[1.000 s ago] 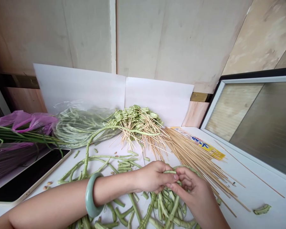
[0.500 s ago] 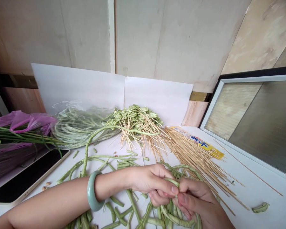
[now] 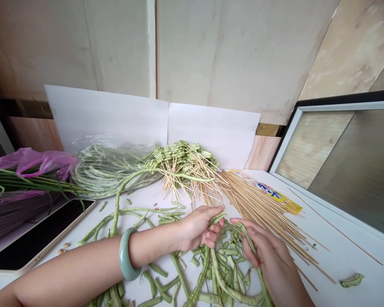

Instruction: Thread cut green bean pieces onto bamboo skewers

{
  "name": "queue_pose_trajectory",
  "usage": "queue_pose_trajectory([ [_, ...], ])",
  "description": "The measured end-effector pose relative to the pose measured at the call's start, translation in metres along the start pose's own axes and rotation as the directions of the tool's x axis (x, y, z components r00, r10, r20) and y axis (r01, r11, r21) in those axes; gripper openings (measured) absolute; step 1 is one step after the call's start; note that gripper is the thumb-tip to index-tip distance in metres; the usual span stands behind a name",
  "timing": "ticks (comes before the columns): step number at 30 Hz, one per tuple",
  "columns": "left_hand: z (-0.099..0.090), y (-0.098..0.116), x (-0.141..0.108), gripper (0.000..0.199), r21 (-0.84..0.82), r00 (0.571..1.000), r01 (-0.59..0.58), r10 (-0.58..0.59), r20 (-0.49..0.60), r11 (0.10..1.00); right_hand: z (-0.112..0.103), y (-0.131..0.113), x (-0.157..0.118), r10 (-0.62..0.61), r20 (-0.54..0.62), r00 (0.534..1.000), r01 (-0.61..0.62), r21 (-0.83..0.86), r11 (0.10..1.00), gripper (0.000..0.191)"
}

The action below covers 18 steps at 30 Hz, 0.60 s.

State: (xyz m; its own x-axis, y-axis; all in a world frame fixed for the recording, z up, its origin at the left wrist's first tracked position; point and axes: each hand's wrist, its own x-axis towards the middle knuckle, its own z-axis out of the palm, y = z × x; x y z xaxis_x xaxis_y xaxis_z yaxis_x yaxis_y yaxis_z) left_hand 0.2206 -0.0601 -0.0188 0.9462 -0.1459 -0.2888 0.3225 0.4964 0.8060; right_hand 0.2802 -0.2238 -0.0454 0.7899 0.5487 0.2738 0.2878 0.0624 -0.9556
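Observation:
My left hand (image 3: pixel 198 228), with a pale green bangle (image 3: pixel 126 255) on its wrist, is closed around a short piece of long bean (image 3: pixel 217 218) pinched by thumb and fingers. A little to the right, my right hand (image 3: pixel 270 256) grips a longer length of green bean (image 3: pixel 248 238) that hangs down toward the front edge. The two hands are apart. Beneath and between them lie many snapped bean pieces (image 3: pixel 233 273) on the white table. Behind the left forearm, a long whole bean (image 3: pixel 115 209) bends across the table.
Skewered bean bundles (image 3: pixel 179 151) are piled at the back. Loose bamboo skewers (image 3: pixel 259 204) fan out on the right beside a yellow wrapper (image 3: pixel 283 200). Left of the pile are a clear bag of long beans (image 3: pixel 105 168), a purple bag (image 3: pixel 41 162) and a phone (image 3: pixel 41 234).
My hands were pressed together on a bean and have now separated, with a piece in each. The left moved slightly up and left, the right a little to the right.

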Motion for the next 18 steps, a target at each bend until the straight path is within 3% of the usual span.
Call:
queue_pose_trajectory([
  [4, 0.002, 0.001, 0.000, 0.039, 0.065, 0.996, 0.053, -0.048, -0.076, 0.996, -0.002, 0.002, -0.002, -0.126, 0.056, 0.990, 0.133, -0.153, 0.979, 0.029],
  [10, 0.001, -0.003, 0.002, 0.034, 0.200, 0.997, 0.065, -0.055, -0.054, 0.978, 0.003, 0.018, -0.003, -0.144, 0.072, 0.987, 0.146, -0.034, 0.989, 0.027],
  [18, 0.001, -0.011, -0.001, 0.049, 0.480, 0.999, -0.002, -0.022, 0.044, 0.877, 0.002, 0.019, -0.006, -0.100, 0.089, 0.991, 0.116, -0.207, 0.971, 0.030],
])
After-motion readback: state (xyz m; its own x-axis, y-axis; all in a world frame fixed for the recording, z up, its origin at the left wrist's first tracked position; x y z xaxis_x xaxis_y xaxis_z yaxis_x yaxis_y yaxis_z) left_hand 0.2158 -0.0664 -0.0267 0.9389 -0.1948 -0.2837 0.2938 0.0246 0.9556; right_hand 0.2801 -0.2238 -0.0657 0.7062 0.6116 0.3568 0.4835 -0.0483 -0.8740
